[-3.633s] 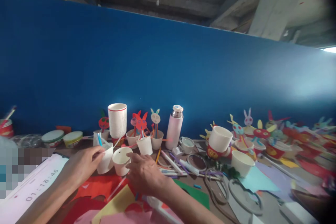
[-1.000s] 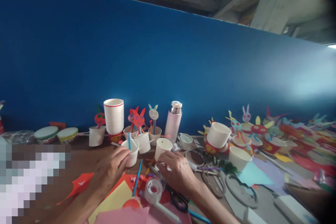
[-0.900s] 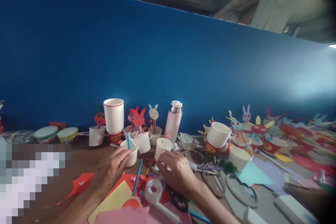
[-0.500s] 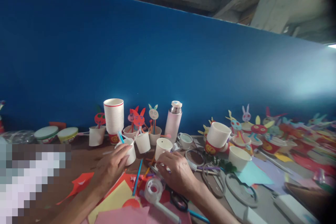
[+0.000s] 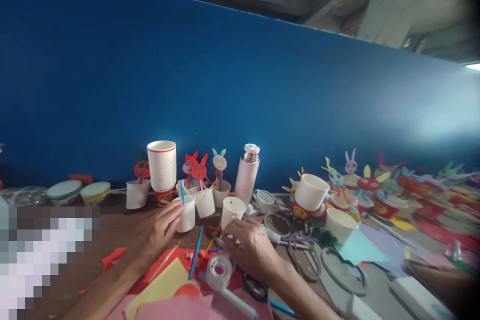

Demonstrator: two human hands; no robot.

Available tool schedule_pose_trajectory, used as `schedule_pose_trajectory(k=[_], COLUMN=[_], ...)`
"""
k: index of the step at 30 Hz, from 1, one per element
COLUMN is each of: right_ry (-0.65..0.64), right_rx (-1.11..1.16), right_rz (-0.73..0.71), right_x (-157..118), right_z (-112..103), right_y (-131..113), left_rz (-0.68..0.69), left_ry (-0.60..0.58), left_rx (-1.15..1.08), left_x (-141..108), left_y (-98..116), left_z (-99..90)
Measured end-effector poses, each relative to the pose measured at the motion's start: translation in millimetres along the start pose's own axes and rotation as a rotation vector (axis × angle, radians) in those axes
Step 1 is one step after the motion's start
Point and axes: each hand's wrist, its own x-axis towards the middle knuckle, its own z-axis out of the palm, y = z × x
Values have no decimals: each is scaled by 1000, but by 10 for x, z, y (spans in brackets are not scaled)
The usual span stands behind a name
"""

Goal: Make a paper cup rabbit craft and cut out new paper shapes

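My left hand is at the left side of a white paper cup, its fingers stretched out beside the rim. A blue paper strip stands up out of this cup. My right hand is low over the table, in front of another white paper cup with a small dark hole near its rim. Its fingers curl downward; whatever is between them is hidden. Below and between the hands lie a roll of clear tape, a blue pencil and black-handled scissors.
A tall stack of paper cups and cups with paper rabbit puppets line the blue wall. A pink thermos stands behind the cups. Coloured paper covers the front; more cups and puppets crowd the right.
The cup by my left hand has gone from tilted to more upright and shifted slightly right. My left hand has drawn back a little to the left. My right hand has barely moved.
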Motion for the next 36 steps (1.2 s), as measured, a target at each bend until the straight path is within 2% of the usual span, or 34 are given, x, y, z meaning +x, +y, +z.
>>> schedule_pose_trajectory(k=[7, 15, 20, 25, 30, 33, 36], right_ry=[15, 7, 11, -69, -255, -311, -332], right_rx=[-2, 1, 4, -8, 51, 56, 35], right_rz=[-9, -6, -8, -13, -80, -88, -65], right_x=[-7, 13, 7, -3, -31, -65, -108], right_z=[11, -9, -32, -69, -81, -21, 83], right_y=[5, -1, -21, -47, -76, -97, -113], left_rz=[-9, -9, -5, -14, 60, -49, -204], left_ry=[37, 109, 123, 142, 93, -17, -119], left_rx=[26, -82, -70, -30, -205, -325, -442], left_x=[-9, -45, -32, -19, -102, -198, -279], left_y=[-14, -174, -117, 67, 447, 630, 696], left_z=[-38, 116, 37, -141, -213, -157, -73])
